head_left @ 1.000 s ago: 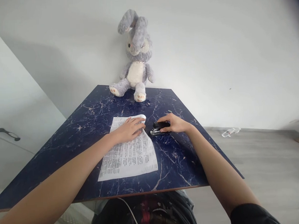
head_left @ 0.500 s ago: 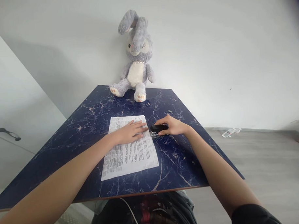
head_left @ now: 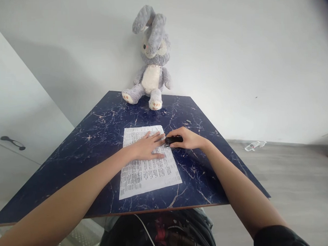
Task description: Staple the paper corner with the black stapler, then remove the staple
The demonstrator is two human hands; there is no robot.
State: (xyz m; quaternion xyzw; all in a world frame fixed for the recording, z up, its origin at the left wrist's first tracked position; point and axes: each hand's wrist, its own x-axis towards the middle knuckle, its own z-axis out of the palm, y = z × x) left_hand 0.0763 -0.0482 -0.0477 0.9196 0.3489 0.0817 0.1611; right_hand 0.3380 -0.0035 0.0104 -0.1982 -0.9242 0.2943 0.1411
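A printed sheet of paper (head_left: 152, 173) lies on the dark blue marbled table (head_left: 206, 186). My left hand (head_left: 147, 147) rests flat on it, fingers spread toward its right edge. At that edge my right hand (head_left: 188, 137) is wrapped round a black stapler (head_left: 174, 140), thumb along the near side and fingers over the top. The stapler's front end meets the paper's right edge, close to my left fingertips. Whether the paper sits between its jaws I cannot tell.
A grey plush rabbit (head_left: 153, 78) sits at the table's far end against the wall. A small dark object (head_left: 188, 121) lies beyond my right hand. To the left is a white cabinet with a black handle (head_left: 12, 142). Crumpled clear plastic (head_left: 255, 145) lies on the floor at right.
The paper and my left hand have slid slightly to the right, toward the stapler. The paper's edge now reaches the stapler's front end. My right hand keeps its grip.
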